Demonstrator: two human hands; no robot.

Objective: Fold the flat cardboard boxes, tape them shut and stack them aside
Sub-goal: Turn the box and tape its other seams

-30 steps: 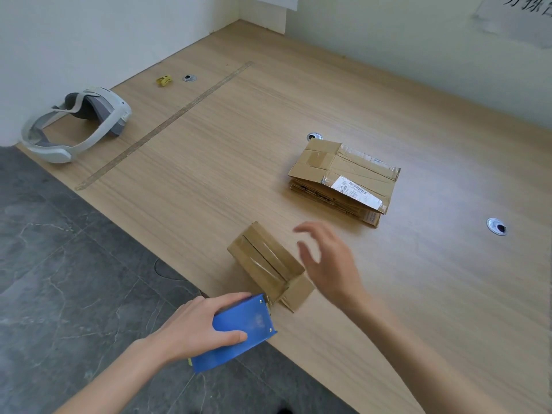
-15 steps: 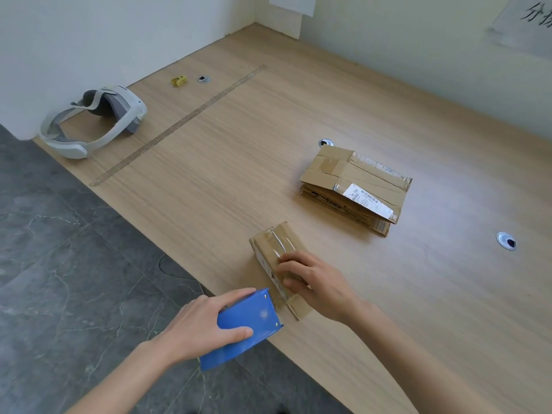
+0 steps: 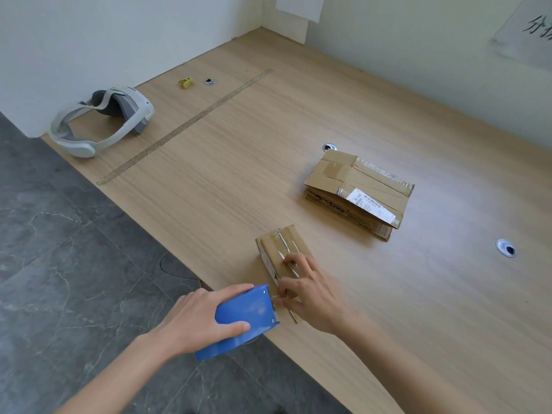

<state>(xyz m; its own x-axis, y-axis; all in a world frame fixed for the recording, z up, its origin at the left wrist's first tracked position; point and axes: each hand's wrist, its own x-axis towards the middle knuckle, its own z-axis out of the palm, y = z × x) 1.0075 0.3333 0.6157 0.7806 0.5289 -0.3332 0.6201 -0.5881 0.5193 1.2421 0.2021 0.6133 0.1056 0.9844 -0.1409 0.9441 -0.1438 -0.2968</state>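
A small folded cardboard box [image 3: 280,248] lies near the table's front edge, with clear tape along its top seam. My right hand [image 3: 313,291] rests on the box's near end, fingers curled over it, the forefinger pressing the tape. My left hand [image 3: 200,319] grips a blue tape dispenser [image 3: 245,316] whose front sits against the box's near end, at the table edge. A stack of flat cardboard boxes [image 3: 357,191] with a shipping label lies further back to the right.
A white headset [image 3: 103,124] lies at the far left corner of the wooden table [image 3: 239,162]. A small yellow object [image 3: 185,82] and round metal cable holes [image 3: 505,248] are on the table. Grey tiled floor [image 3: 59,249] lies to the left.
My right hand came down from above the box onto its near end. The box turned so its taped seam faces up. The dispenser moved up against the box.
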